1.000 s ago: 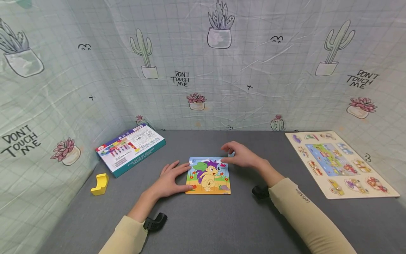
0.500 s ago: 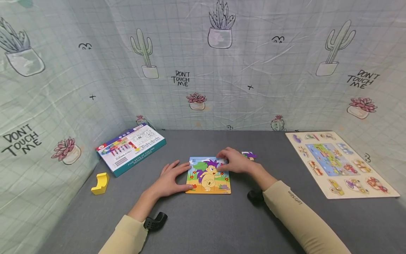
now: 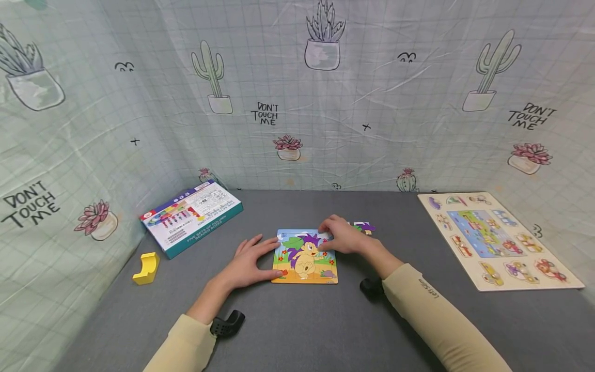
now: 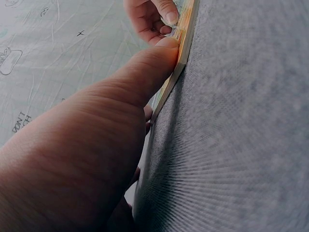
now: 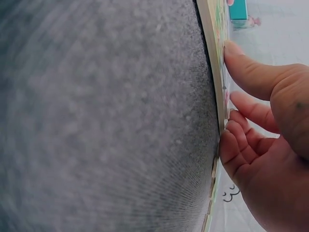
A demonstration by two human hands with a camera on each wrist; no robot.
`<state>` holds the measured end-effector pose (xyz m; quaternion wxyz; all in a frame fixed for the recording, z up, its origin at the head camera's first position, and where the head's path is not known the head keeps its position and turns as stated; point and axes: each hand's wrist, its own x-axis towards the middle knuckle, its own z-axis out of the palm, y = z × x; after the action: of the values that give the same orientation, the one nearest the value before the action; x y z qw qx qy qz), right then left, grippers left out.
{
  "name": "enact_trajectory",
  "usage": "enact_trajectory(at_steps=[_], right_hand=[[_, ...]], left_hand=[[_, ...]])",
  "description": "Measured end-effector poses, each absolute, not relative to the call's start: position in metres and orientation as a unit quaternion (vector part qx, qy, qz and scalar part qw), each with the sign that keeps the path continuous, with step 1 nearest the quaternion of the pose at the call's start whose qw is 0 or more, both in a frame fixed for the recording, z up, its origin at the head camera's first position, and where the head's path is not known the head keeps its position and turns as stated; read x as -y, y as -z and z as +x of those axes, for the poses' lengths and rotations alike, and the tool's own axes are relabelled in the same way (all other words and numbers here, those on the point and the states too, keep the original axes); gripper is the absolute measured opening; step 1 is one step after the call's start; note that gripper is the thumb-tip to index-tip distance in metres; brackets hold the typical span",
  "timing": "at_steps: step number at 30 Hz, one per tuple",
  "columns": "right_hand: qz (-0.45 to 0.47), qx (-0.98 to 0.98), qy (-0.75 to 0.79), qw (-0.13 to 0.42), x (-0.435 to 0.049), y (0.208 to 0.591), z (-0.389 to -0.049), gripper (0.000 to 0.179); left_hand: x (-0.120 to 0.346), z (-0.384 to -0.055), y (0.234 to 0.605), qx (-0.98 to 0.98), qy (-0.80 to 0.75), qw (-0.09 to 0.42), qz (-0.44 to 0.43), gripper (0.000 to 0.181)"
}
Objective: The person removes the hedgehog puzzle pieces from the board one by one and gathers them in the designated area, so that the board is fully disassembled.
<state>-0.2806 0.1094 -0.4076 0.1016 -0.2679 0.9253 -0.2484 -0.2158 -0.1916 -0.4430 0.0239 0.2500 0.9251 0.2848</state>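
Observation:
A square wooden jigsaw puzzle (image 3: 304,263) with a purple hedgehog picture lies flat on the grey table. My left hand (image 3: 248,263) rests along its left side in the head view, fingers spread, with the thumb on the near left corner. In the left wrist view, the left thumb (image 4: 154,60) presses on the puzzle's edge. My right hand (image 3: 346,236) is over the upper right corner, fingers bent, its thumb and fingertips touching the picture. Whether they pinch a piece is hidden. Loose puzzle pieces (image 3: 364,227), partly purple, lie just beyond the right hand.
A flat teal and white box (image 3: 192,217) lies at the back left, with a yellow curved block (image 3: 147,268) nearer. To the right is a large wooden picture board (image 3: 499,243). A printed cloth (image 3: 297,103) hangs behind the table.
My right hand has moved left and slightly nearer, from the puzzle's far right corner onto the picture, uncovering loose pieces behind it. The left hand has stayed in place.

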Motion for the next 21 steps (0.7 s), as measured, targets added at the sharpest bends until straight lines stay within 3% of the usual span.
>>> enact_trajectory(at_steps=[21], right_hand=[[-0.277,-0.916,0.275,0.091,-0.1118,0.4068,-0.2772,0.047]], left_hand=[[0.1919,-0.2164,0.4436,-0.923,-0.287,0.022,0.254,0.078]])
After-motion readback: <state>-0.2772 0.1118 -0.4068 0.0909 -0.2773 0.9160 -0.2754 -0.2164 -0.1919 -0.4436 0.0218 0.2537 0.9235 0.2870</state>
